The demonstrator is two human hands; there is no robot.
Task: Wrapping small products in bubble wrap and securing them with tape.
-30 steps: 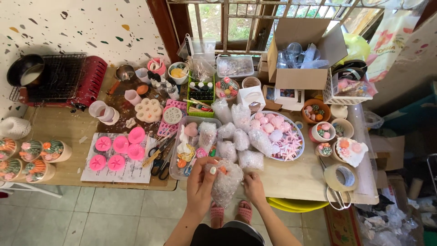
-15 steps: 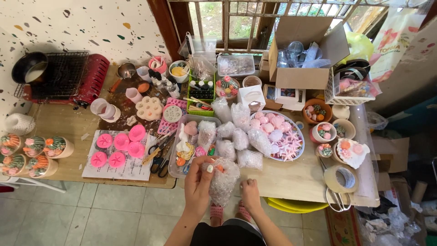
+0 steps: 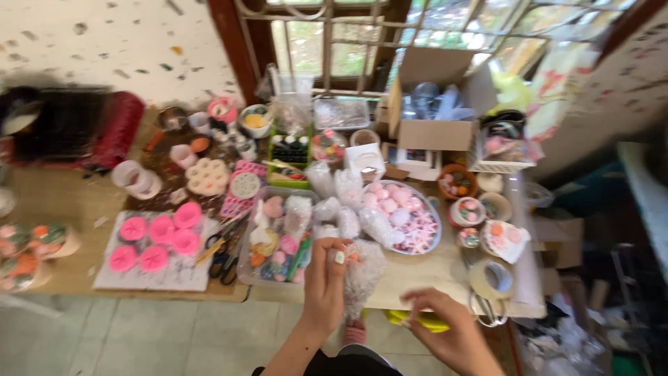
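A small clear plastic bag (image 3: 362,275) hangs over the table (image 3: 417,271) edge, pinched at its top by the closed fingers of the left hand (image 3: 325,278). The right hand (image 3: 445,327) is blurred below it, fingers curled, holding nothing I can make out. Held by 1 hand only, the bag could slip and fall to the floor.

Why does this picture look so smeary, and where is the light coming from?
Head view: motion blur smears everything, worst at the dark rack on the left and the right hand; daylight enters through the window behind the table; the left hand holding the clear bag stays readable.
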